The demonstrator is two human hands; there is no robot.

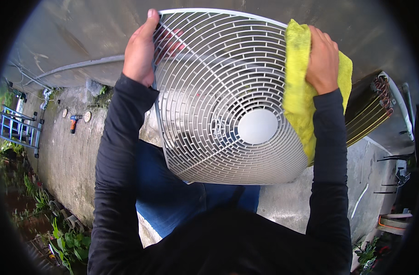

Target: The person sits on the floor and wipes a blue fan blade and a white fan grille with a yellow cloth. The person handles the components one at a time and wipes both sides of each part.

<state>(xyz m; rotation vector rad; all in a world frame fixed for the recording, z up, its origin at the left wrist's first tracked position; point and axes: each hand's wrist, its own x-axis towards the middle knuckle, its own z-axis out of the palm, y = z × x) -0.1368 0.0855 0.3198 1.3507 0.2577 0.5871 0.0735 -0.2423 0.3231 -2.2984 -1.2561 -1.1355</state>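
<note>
A white plastic fan grille (258,127), with curved slats round a plain disc, is held up in front of my body. My left hand (143,50) is closed on its upper left edge, with the thumb in front and the fingers showing behind the slats. A yellow cloth (297,78) hangs over the grille's right edge. My right hand (323,59) grips that cloth against the edge; its fingertips are partly hidden, and the right rim of the grille lies under the cloth.
An outdoor unit with coil fins and copper pipes (372,105) stands at the right. On the concrete floor to the left lie an orange and blue power drill (74,123) and a blue metal frame (20,128). Green plants (72,245) line the lower left. A grey wall (88,34) rises ahead.
</note>
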